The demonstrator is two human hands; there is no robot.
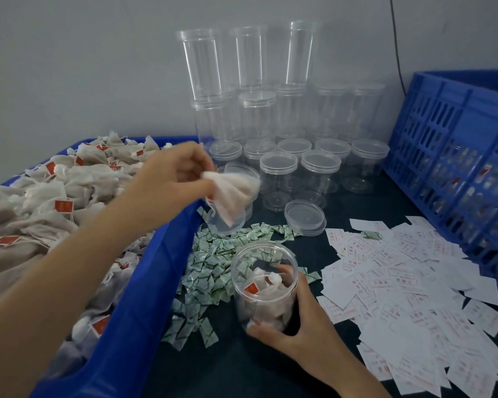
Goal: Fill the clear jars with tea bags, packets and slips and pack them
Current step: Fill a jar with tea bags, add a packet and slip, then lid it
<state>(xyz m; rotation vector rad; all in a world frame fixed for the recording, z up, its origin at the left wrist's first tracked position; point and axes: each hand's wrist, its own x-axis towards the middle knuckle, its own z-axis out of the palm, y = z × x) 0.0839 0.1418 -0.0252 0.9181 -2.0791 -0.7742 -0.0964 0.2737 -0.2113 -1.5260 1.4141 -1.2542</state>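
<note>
My left hand [173, 175] pinches a white tea bag [233, 193] and holds it in the air over the right rim of the blue bin [144, 288], which is heaped with tea bags [41, 202] bearing red tags. My right hand [296, 320] grips an open clear jar [263, 285] standing on the dark table; a few tea bags lie inside it. Green-and-white packets [213, 262] are strewn between the bin and the jar. White paper slips [408, 285] with red print cover the table to the right.
Stacked and lidded empty clear jars [279, 173] stand at the back by the grey wall. A loose lid [304, 215] lies in front of them. A blue slatted crate [454, 156] rises at the right edge. A black cable hangs down the wall.
</note>
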